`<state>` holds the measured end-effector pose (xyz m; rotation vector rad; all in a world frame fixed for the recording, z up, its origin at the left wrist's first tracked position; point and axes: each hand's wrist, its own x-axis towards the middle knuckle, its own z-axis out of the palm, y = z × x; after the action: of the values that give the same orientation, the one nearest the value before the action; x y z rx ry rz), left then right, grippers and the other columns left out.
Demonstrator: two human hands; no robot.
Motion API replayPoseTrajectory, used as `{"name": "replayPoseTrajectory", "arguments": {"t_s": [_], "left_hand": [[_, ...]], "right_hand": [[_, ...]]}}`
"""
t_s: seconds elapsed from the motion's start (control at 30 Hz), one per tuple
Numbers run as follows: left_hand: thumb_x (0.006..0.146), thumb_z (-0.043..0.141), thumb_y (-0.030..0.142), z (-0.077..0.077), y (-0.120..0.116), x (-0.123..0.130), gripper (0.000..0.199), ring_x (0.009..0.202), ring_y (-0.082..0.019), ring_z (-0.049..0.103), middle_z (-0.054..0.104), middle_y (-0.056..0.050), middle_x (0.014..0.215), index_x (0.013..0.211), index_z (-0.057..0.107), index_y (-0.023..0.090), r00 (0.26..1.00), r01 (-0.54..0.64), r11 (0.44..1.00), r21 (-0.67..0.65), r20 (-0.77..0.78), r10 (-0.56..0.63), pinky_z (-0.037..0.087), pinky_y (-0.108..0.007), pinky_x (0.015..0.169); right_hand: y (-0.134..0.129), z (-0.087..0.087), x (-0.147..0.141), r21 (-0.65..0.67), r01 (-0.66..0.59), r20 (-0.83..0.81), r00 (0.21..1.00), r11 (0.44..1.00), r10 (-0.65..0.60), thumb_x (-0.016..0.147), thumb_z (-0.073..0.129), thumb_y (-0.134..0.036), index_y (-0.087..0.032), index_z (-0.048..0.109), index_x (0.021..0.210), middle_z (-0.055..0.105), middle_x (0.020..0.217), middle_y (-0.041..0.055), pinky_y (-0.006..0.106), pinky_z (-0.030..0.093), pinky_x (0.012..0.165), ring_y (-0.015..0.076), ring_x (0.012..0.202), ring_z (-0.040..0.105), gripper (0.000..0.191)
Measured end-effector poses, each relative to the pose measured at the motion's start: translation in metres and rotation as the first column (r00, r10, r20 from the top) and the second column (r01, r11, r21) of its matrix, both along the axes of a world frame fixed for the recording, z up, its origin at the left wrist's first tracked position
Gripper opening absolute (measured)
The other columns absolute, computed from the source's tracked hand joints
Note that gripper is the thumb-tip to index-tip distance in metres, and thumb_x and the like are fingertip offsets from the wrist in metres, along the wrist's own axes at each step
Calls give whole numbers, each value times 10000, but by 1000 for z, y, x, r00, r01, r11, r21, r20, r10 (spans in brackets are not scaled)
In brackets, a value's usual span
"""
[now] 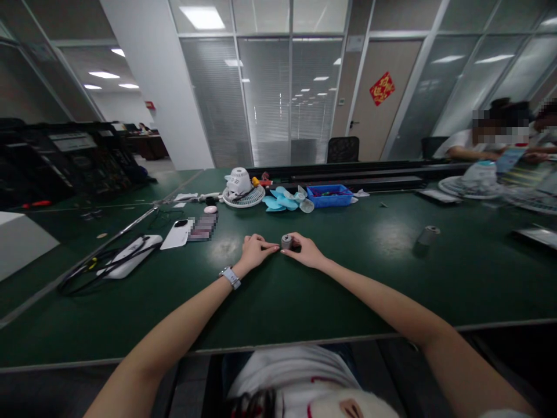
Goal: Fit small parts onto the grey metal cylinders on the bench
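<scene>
A small grey metal cylinder (286, 242) stands on the green table (278, 302), near the middle. My right hand (307, 252) is closed on its right side, with thumb and fingers around it. Just left of the cylinder is my left hand (256, 252), its thumb and index finger stretched toward it with the tips close together; whether they pinch something small is too small to tell. A second grey cylinder (429, 234) lies farther right on the table.
Behind my hands are a white fan housing (238, 184), light-blue fan blades (282, 200) and a blue basket (329, 201). At left lie phones (176, 235) and black cables (78, 273). A person (467, 142) works at the far right.
</scene>
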<state>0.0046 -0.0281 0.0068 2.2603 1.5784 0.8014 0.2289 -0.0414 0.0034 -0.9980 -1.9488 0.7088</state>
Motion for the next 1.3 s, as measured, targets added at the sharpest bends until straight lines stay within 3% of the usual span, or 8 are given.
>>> {"name": "replayPoseTrajectory", "arguments": {"t_s": [0.2,0.33,0.57,0.83,0.9,1.07,1.17,1.3], "left_hand": [[873,589,540,4,4,-2,334,977,-258,528,662,-64,876,1069,778,347,1000,13,1000,-14,28,-13,400,-390,891],[940,445,537,10,10,-15,459,935,-244,590,703,-50,847,1103,771,259,964,-54,999,-1,260,52,434,-340,812],[941,421,515,-2,21,-20,439,756,-207,638,709,-64,847,952,721,196,796,-314,945,-89,517,313,436,-291,644],[937,440,485,-9,25,-17,345,827,-204,657,696,-68,899,942,633,200,768,-337,940,-59,560,311,481,-297,713],[934,449,478,-11,26,-17,318,844,-204,659,687,-72,918,955,601,199,744,-360,931,-68,581,330,491,-302,730],[930,455,492,-10,24,-16,305,835,-212,659,674,-70,908,965,554,206,754,-367,928,-73,560,342,486,-316,730],[936,445,492,-9,21,-16,299,836,-212,665,677,-70,915,963,544,211,756,-365,928,-75,558,343,487,-320,742],[938,447,481,-8,20,-16,290,858,-217,669,683,-79,935,971,547,211,764,-360,929,-84,546,345,488,-323,749]], "right_hand": [[10,-1,11,-88,66,-173,982,994,-80,714,806,-352,-184,622,1081,733,1035,76,384,551,891,202,935,703,444],[35,1,82,-54,326,-224,917,944,-329,703,794,-411,-176,618,1084,735,1050,107,383,550,883,214,937,706,481],[65,-14,229,13,872,-36,490,490,-871,657,777,-417,-153,619,1009,727,939,123,357,543,770,230,837,693,467],[50,1,202,186,949,11,256,253,-967,688,752,-395,-140,481,1312,567,1320,225,510,434,981,339,1204,547,727],[37,15,165,383,866,10,346,323,-938,767,705,-386,-121,433,1390,408,1486,260,569,336,1069,372,1362,403,729],[-4,29,39,433,57,387,890,899,-243,953,526,-335,-247,523,1423,426,1545,111,509,286,1156,277,1425,383,478],[-17,20,-12,290,-241,493,867,926,72,976,493,-274,-300,549,1418,458,1529,46,487,301,1167,235,1443,369,446],[-15,9,-22,198,-227,450,885,954,117,925,489,-121,-218,672,1293,620,1361,73,469,408,1116,240,1320,534,423]]}}
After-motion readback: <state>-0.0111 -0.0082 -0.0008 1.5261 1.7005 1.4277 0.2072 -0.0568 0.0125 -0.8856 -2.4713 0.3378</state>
